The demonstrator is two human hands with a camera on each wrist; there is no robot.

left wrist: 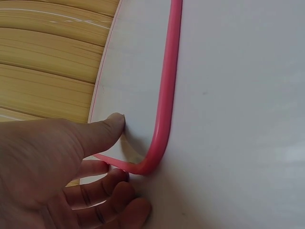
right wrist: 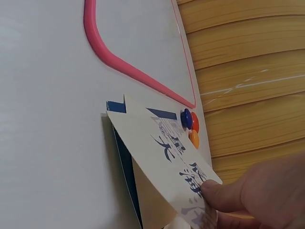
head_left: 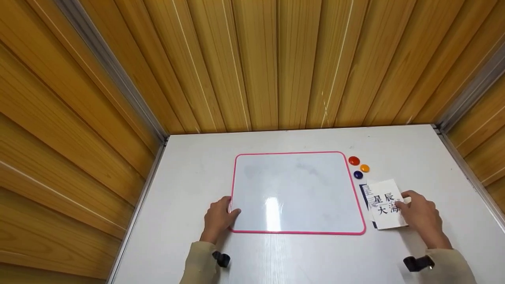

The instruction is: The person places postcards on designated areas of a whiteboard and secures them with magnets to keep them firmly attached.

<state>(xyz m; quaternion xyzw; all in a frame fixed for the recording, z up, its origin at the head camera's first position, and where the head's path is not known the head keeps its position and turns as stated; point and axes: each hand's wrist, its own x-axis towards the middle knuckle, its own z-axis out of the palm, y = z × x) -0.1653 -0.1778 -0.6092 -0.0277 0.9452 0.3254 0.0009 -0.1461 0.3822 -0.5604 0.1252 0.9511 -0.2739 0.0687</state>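
Observation:
A whiteboard [head_left: 300,189] with a pink frame lies flat on the table. My left hand [head_left: 219,217] holds it near its lower left corner; in the left wrist view the thumb [left wrist: 107,131] is over the white face and the fingers curl at the pink rim [left wrist: 164,95]. On the right, my right hand [head_left: 422,213] pinches a white card [head_left: 388,219] printed with dark Chinese characters. That card is tilted up at the hand's side, over a dark-blue-edged card [right wrist: 123,157] that it mostly hides. The fingers behind the held card are partly hidden.
Beside the board's upper right corner sit three round magnets: red [head_left: 354,160], orange [head_left: 364,168] and dark blue [head_left: 358,174]. Wood-patterned panels [head_left: 276,67] wall in the back and sides of the white table [head_left: 189,177].

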